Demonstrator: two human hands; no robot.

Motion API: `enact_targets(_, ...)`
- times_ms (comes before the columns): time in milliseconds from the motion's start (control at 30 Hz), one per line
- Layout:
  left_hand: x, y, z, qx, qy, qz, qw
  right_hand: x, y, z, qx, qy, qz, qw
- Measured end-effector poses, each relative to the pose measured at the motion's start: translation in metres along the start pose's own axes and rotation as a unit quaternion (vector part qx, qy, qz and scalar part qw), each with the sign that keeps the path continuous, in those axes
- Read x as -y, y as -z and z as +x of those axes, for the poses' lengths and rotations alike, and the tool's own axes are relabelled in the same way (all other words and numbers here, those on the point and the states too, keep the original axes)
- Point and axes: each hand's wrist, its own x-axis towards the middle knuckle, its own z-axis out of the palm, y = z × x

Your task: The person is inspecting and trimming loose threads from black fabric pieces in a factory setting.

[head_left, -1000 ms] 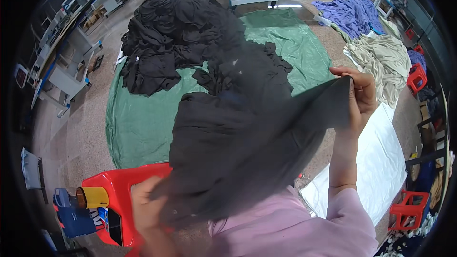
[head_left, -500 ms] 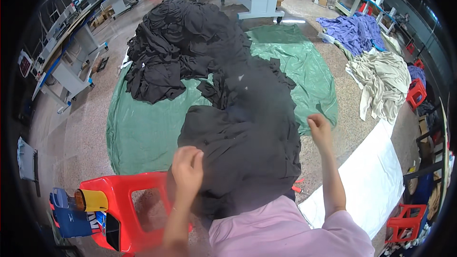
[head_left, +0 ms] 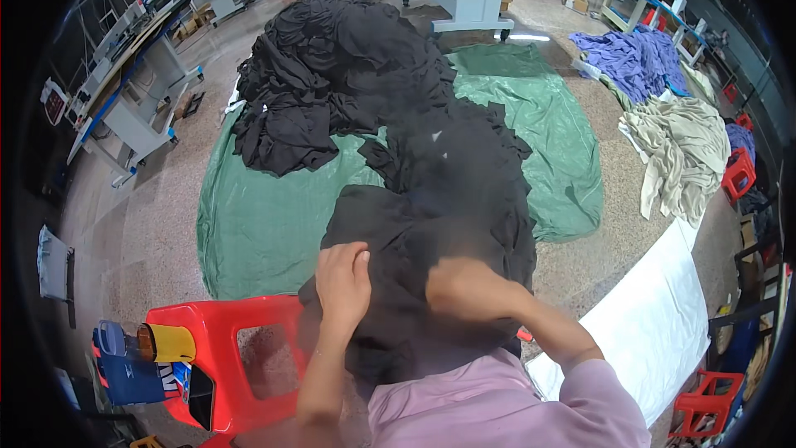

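Head view: right of a red stool (head_left: 222, 340), dark cloth (head_left: 402, 228) lies near; the left hand (head_left: 344, 282) is over its left side, the blurred right hand (head_left: 466, 289) over its middle; whether either grips it, I cannot tell.

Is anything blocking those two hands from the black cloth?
Nothing visible: the left hand and the blurred right hand are both over the black cloth. The red stool stands to its left, not between.
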Motion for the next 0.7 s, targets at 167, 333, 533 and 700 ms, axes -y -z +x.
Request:
enact_targets(167,-0.011,0.0,-0.012,0.028,0.031,-0.061,0.997,0.006,0.001,-0.02,-0.089,-0.079,0.089,0.989)
enact_targets(333,-0.032,-0.004,-0.03,-0.052,-0.006,-0.088,0.995,-0.01,-0.002,0.002,-0.157,-0.192,0.139,0.959)
enact_targets(533,-0.053,-0.019,-0.044,-0.033,-0.005,-0.061,0.998,-0.023,0.0,0.032,-0.203,0.037,-0.019,0.978)
enact_targets(700,-0.058,-0.021,-0.034,-0.103,0.006,-0.029,0.994,0.007,0.047,0.041,-0.355,-0.043,-0.035,0.933)
